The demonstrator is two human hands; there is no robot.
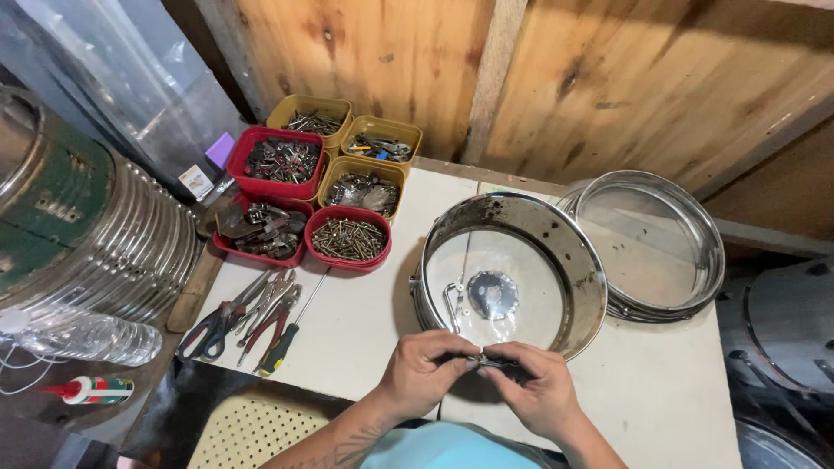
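With our left hand and right hand pinched shut on a small metal fitting at the table's near edge, we judge one slip could drop it into the open drum shell.

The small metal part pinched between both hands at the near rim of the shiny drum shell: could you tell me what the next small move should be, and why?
Probably bring the small metal part to the near wall of the shiny round metal drum shell. The left hand and right hand both pinch it, just in front of that wall; what kind of part it is cannot be told.
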